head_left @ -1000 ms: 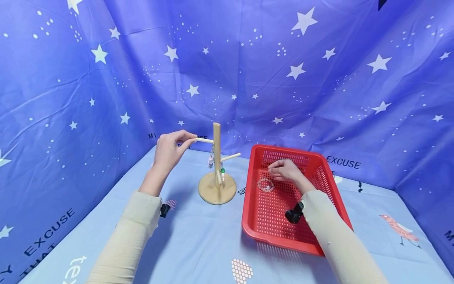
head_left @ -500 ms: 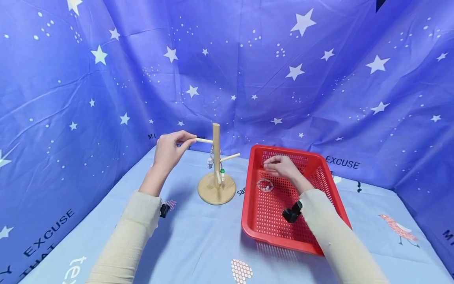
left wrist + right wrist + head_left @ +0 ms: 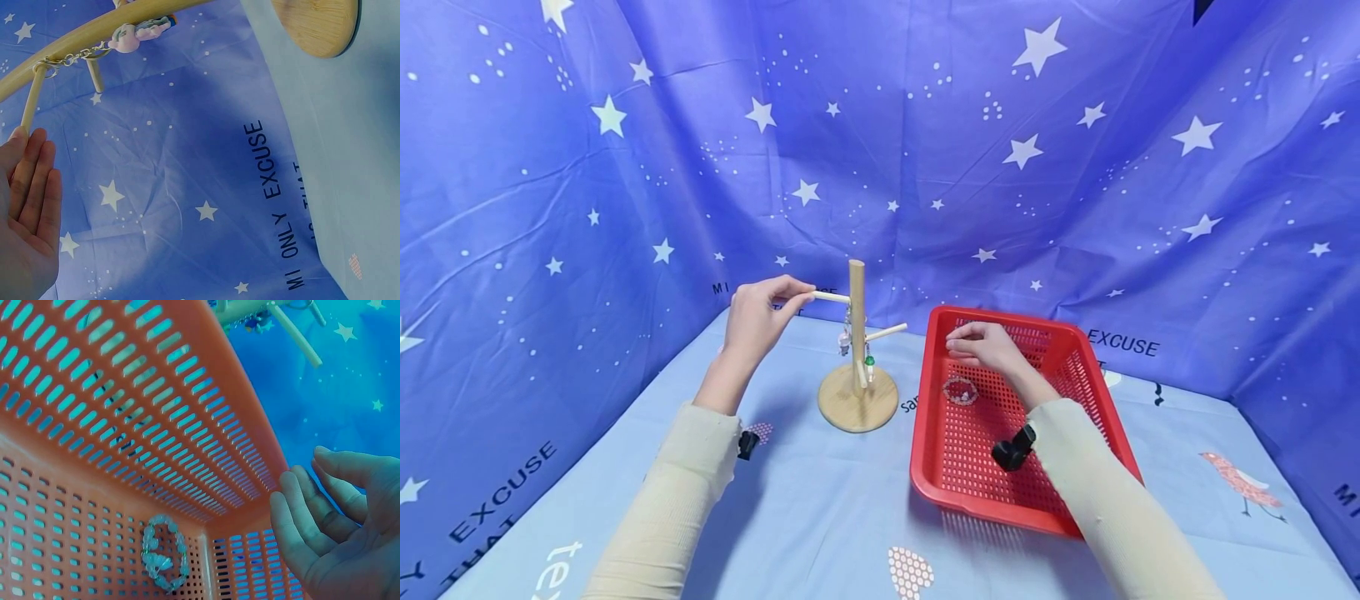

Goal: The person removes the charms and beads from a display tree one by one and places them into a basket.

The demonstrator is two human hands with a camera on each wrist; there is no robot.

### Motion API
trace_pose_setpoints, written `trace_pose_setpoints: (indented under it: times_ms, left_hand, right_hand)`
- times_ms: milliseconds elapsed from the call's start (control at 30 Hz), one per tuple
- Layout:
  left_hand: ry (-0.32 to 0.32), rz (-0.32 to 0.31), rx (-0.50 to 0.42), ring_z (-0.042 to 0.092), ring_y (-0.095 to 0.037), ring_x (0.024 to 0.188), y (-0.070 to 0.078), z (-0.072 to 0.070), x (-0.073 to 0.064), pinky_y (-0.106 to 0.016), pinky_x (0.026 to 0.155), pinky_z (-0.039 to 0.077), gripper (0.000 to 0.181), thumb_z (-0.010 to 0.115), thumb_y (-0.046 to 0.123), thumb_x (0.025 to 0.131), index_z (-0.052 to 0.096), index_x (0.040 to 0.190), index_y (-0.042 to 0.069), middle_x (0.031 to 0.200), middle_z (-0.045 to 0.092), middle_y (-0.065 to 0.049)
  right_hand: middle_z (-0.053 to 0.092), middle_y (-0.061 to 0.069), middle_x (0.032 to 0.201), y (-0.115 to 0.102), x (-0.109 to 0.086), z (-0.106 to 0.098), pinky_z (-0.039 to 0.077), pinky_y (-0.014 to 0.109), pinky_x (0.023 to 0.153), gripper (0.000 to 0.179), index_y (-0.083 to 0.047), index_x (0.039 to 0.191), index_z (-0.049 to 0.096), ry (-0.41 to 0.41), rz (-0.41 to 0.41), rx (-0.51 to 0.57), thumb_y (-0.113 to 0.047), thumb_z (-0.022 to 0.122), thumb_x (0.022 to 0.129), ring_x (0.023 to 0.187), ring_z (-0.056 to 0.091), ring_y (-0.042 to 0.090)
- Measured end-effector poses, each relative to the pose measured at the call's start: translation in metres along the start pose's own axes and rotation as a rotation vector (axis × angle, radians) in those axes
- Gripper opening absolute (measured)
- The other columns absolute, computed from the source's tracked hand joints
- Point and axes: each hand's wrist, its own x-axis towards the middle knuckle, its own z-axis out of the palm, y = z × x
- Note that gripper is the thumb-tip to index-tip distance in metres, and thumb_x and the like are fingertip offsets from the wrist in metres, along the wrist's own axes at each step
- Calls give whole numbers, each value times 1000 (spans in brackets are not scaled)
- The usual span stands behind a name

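Observation:
My left hand (image 3: 758, 318) pinches the tip of the upper left peg (image 3: 832, 297) on a round-based wooden stand (image 3: 857, 312). From that peg, close to the post, hangs a keychain with a pale figure (image 3: 127, 39). A charm with a green top (image 3: 870, 367) dangles from the stand's right peg (image 3: 887, 332). My right hand (image 3: 987, 346), fingers loosely bent and apart from the thumb, hovers over the back left of a red plastic basket (image 3: 992, 513). Nothing shows between its fingers. Below it, a beaded bracelet (image 3: 157, 561) lies on the basket floor.
Light blue printed cloth (image 3: 820, 517) covers the table. A purple-blue star curtain (image 3: 910, 125) closes off the back and sides. The basket's slotted wall (image 3: 156, 400) rises between the bracelet and the stand.
My right hand has drifted left and slightly up, toward the basket's left rim. My left hand stays on the peg, and the stand has not moved.

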Motion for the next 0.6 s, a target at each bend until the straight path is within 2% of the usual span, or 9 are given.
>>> trace_pose_setpoints:
  times_ms: [100, 333, 500, 600]
  left_hand:
    - [2, 2, 0, 77, -24, 82, 0, 0, 0, -40, 68, 56, 14, 76, 22, 89, 79, 98, 13, 91, 79, -7]
    - [1, 0, 0, 77, -25, 82, -1, 0, 0, -40, 68, 55, 13, 76, 22, 89, 79, 98, 13, 92, 79, -7]
    - [2, -3, -5, 77, -26, 82, 0, 0, 0, -41, 68, 55, 13, 76, 20, 89, 79, 98, 12, 92, 79, -9]
    - [2, -6, -2, 77, -26, 82, 0, 0, 0, -41, 69, 55, 13, 76, 20, 89, 79, 98, 12, 91, 79, -8]
  right_hand:
    - [64, 5, 98, -3, -1, 3, 60, 26, 83, 35, 15, 125, 54, -2, -10, -15, -6, 61, 98, 80, 68, 4]
    - [69, 11, 106, -9, 0, 12, 60, 25, 83, 30, 13, 123, 58, 3, -23, -37, -4, 59, 99, 89, 70, 9]
    - [69, 10, 105, -13, -1, 17, 59, 24, 82, 31, 10, 123, 59, 1, -35, -56, -9, 62, 98, 88, 70, 7]
    - [69, 11, 106, -14, -1, 20, 59, 29, 88, 32, 10, 123, 59, -6, -43, -58, -9, 62, 98, 88, 69, 7]
